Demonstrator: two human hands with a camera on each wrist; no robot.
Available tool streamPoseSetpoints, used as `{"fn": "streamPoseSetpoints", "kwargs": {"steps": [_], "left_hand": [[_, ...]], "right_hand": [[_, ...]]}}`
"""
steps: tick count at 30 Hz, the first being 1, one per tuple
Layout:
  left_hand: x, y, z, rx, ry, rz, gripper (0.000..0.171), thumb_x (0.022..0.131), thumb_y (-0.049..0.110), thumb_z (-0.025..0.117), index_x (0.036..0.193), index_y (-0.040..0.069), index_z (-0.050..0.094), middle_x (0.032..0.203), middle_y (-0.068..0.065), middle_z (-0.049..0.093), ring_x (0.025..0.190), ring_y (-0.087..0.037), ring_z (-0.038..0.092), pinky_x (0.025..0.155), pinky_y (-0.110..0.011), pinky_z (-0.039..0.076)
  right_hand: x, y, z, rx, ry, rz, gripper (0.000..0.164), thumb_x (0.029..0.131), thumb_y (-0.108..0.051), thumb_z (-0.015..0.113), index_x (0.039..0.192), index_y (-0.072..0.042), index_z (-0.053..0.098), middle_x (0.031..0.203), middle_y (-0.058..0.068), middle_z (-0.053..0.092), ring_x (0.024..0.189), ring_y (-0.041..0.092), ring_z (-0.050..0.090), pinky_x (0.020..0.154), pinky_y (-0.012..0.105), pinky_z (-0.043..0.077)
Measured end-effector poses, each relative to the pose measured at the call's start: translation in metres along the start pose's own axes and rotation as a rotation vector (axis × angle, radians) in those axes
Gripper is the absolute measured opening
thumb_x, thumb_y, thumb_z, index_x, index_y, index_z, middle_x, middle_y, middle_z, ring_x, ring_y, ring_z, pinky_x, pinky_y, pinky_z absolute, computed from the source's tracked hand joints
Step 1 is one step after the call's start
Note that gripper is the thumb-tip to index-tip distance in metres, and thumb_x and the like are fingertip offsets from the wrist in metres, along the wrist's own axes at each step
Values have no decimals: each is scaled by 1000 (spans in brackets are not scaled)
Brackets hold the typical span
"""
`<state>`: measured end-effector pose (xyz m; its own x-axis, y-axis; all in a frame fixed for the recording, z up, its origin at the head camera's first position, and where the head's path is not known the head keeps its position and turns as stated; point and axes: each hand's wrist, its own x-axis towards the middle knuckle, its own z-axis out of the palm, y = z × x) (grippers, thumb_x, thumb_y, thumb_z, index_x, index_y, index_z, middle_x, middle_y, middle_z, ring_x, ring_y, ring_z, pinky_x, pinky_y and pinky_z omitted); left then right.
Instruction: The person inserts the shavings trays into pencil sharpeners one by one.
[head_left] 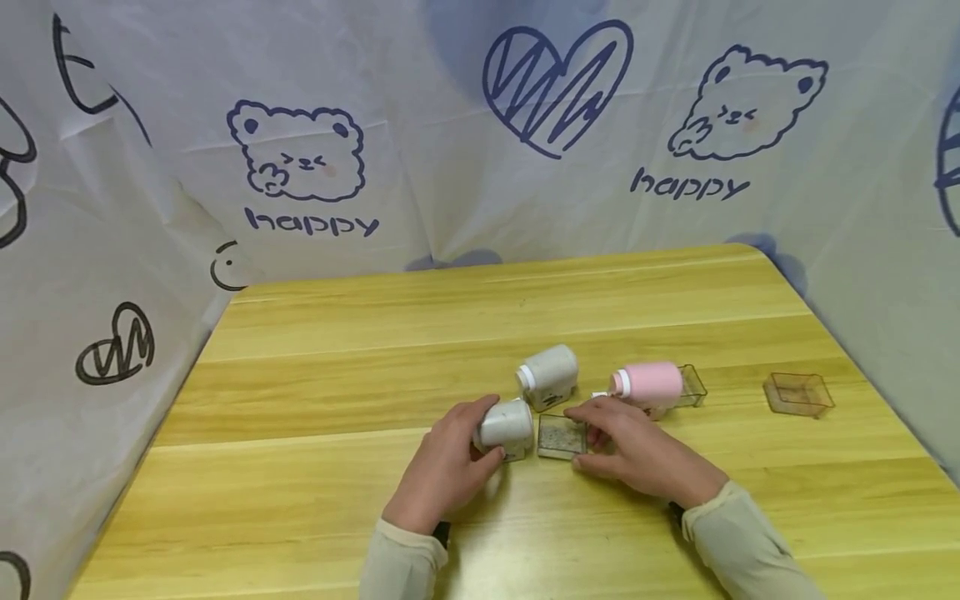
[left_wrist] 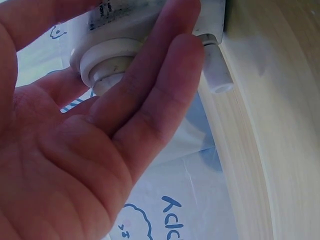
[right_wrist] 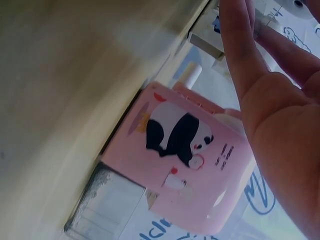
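My left hand (head_left: 448, 460) grips a white hand-crank pencil sharpener (head_left: 506, 423), thumb on the near side and fingers on the far side. In the left wrist view, the fingers lie around that sharpener (left_wrist: 125, 25), its round end toward the palm. Just right of it, my right hand (head_left: 637, 446) pinches a clear shavings drawer (head_left: 561, 437) between thumb and fingers. A second whitish sharpener (head_left: 551, 377) stands behind the drawer. Close behind the right hand is a pink sharpener (head_left: 654, 383); the right wrist view shows its panda picture (right_wrist: 180, 132).
A clear drawer (head_left: 692, 387) sits at the right end of the pink sharpener. Farther right, another see-through drawer (head_left: 798, 394) with a reddish tint lies on the wooden table (head_left: 315, 383). A white cloth (head_left: 420, 150) with drawings hangs behind and beside the table.
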<state>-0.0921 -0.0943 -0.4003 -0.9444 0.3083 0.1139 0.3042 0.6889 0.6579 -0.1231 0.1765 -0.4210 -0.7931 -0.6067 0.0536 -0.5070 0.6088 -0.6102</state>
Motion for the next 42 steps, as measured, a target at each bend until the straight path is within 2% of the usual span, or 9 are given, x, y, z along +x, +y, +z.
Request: {"fn": "streamPoseSetpoints", "kwargs": {"steps": [2,8,16,23,30,36,42], "left_hand": [[0,0,0,0,3,-1,56,86,18,68,138,9,49,123,-12,57,89,-18,55,74,-32,48],[0,0,1,19,21,9,56,86,18,68,137,8,49,124,-12,57,102,-22,55,84,-41,47],[0,0,1,15,17,9,56,86,18,68,137,7,49,123,-13,58,97,-21,55,80,-38,48],[0,-2,2,21,24,18,56,85,18,68,137,8,50,124,-13,58,104,-23,56,86,-41,47],[-1,0,2,19,19,16,55,86,18,68,137,8,49,123,-12,57,93,-20,56,76,-35,48],[-1,0,1,18,20,6,56,86,18,68,137,8,49,125,-13,57,102,-23,56,84,-41,48],[0,0,1,18,12,1,55,86,19,68,138,9,49,125,-13,57,98,-21,55,80,-37,48]], "right_hand": [[2,-1,1,3,-9,-12,58,87,-34,69,133,-4,53,96,-5,53,84,9,51,75,31,47],[7,-2,2,3,-26,-38,57,87,-32,69,134,-4,52,98,-4,54,83,10,52,75,31,47],[8,1,2,-3,-39,-50,56,87,-33,69,133,-4,53,101,-3,55,84,9,53,77,31,47],[11,0,5,10,-51,-78,57,87,-32,69,133,-2,53,106,0,56,86,8,53,77,28,49],[14,-3,5,12,-65,-77,57,86,-31,70,133,-3,53,107,-1,56,87,8,54,78,29,49],[16,-4,4,10,-71,-84,57,86,-30,70,133,-3,53,110,1,57,87,7,54,76,29,49],[18,-2,4,12,-63,-82,57,86,-30,71,132,-3,53,110,1,57,87,8,55,76,28,49]]}}
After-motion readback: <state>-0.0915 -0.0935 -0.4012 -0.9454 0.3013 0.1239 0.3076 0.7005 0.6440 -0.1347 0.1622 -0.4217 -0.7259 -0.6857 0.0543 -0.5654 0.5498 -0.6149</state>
